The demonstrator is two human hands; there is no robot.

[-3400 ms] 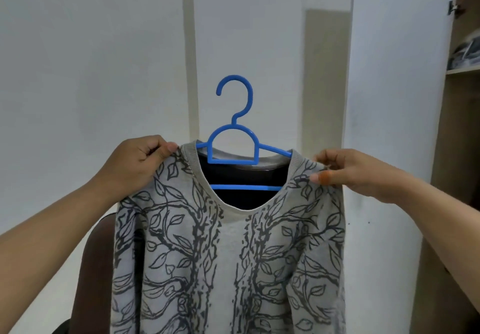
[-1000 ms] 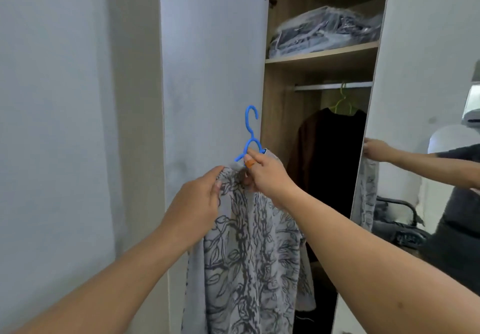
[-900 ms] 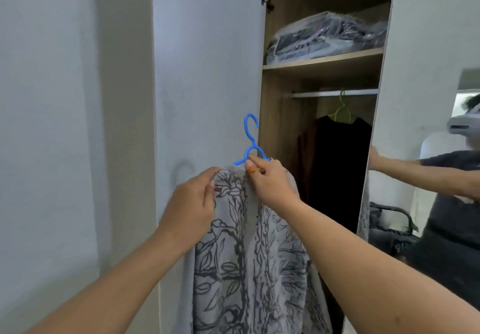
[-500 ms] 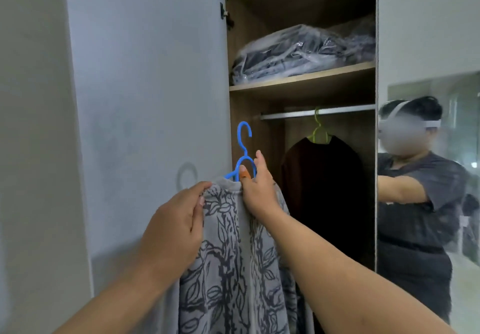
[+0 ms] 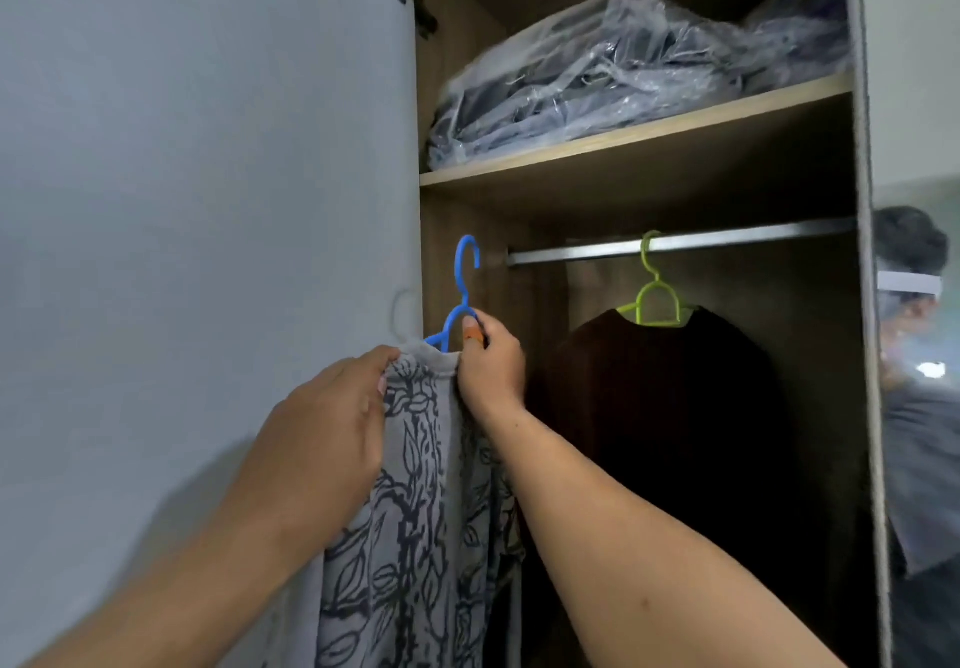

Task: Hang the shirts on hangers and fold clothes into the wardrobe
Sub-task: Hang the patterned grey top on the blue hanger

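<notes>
A grey shirt with a dark leaf print [image 5: 421, 511] hangs on a blue hanger [image 5: 461, 293], seen edge-on in front of the open wardrobe. My right hand [image 5: 491, 363] grips the hanger just below its hook. My left hand [image 5: 332, 433] pinches the shirt's shoulder near the collar. The blue hook sits left of and slightly below the metal rail [image 5: 727, 244]. A dark shirt [image 5: 665, 407] hangs from that rail on a green hanger [image 5: 652, 293].
The white wardrobe door [image 5: 208, 200] stands open on the left, close to the shirt. A wooden shelf [image 5: 623, 140] above the rail holds clothes in clear plastic bags [image 5: 613, 75]. A mirror on the right door [image 5: 919, 355] shows a person's reflection.
The view has turned from the wall to the open wardrobe and come closer. Both hands have carried the shirt on its hanger toward the rail, and the right hand has shifted to the hanger's neck.
</notes>
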